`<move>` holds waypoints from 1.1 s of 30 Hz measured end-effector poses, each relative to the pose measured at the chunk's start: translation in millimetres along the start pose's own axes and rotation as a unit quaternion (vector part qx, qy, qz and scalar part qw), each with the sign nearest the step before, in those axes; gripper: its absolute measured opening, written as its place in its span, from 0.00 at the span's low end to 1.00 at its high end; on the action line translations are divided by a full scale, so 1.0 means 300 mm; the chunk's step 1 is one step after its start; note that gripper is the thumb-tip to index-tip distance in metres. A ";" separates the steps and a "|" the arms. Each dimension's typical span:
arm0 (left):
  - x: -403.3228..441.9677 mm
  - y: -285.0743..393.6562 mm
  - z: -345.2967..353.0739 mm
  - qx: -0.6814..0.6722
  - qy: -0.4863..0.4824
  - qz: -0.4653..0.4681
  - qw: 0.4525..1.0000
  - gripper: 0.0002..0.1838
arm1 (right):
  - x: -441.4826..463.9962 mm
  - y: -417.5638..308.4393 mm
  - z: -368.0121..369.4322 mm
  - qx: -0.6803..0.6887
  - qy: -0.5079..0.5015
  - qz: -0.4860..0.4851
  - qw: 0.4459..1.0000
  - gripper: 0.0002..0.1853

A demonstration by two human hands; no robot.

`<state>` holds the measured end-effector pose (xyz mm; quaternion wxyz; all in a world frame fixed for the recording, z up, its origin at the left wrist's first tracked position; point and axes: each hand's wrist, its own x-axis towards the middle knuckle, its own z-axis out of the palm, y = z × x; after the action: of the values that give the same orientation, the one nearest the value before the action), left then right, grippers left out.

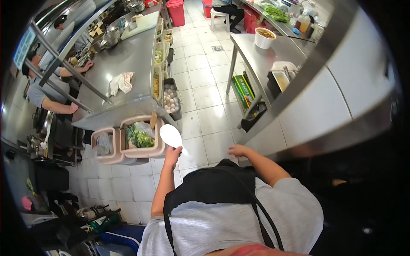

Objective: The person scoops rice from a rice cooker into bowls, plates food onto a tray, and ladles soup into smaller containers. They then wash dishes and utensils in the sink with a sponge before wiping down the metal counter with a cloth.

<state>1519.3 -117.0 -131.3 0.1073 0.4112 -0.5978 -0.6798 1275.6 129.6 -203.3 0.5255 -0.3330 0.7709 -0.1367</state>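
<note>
My left hand (172,156) is closed around the lower part of a large white spoon (171,135). Its broad oval end points up and away from me, and a short tapered handle shows beside my fingers. Just left of it stands a pink bin (159,149) with leafy green scraps (140,135) and clear plastic inside. My right hand (238,150) hovers over the floor in front of my body, fingers loosely apart, with nothing in it. The nearest thing to it is the metal edge of the right-hand counter.
A second pink bin (96,158) holds plastic bags. On the left steel counter (139,55) lies a crumpled cloth (121,83); a person (47,91) leans there. Eggs (171,100) fill a crate beside the tiled aisle. A white tub (265,39) stands on the right table; another person (230,10) sits behind.
</note>
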 end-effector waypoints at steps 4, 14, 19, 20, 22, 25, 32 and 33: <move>0.223 0.231 0.029 -0.093 -0.007 -0.011 0.996 0.06 | 0.174 -0.442 -0.258 0.111 -0.025 -0.120 0.986 0.32; 1.003 0.809 0.188 -0.022 -0.160 0.028 0.986 0.09 | 0.443 -0.844 -0.852 0.258 0.024 -0.179 0.949 0.14; 1.353 0.983 0.319 0.035 -0.271 -0.047 0.961 0.21 | 0.591 -0.805 -1.145 0.339 0.158 -0.205 0.904 0.10; 1.432 0.995 0.338 0.071 -0.268 -0.049 0.959 0.22 | 0.622 -0.783 -1.207 0.354 0.183 -0.200 0.895 0.10; 1.589 1.030 0.371 0.127 -0.249 -0.047 0.959 0.23 | 0.674 -0.748 -1.356 0.368 0.220 -0.195 0.882 0.10; 1.872 1.000 0.369 0.191 -0.182 -0.047 0.963 0.26 | 0.828 -0.661 -1.599 0.375 0.287 -0.197 0.859 0.11; 2.351 0.693 -0.033 0.467 -0.075 -0.010 0.881 0.19 | 0.902 -0.675 -2.257 0.440 0.317 -0.193 0.818 0.08; 2.349 0.674 -0.089 0.520 -0.118 -0.013 0.846 0.21 | 0.924 -0.669 -2.344 0.434 0.314 -0.189 0.823 0.08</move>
<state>1017.6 -638.6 -251.3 -0.2024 0.3307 -0.8667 -0.3139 653.3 -299.2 -1.4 0.3089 -0.1493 0.6772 -0.6509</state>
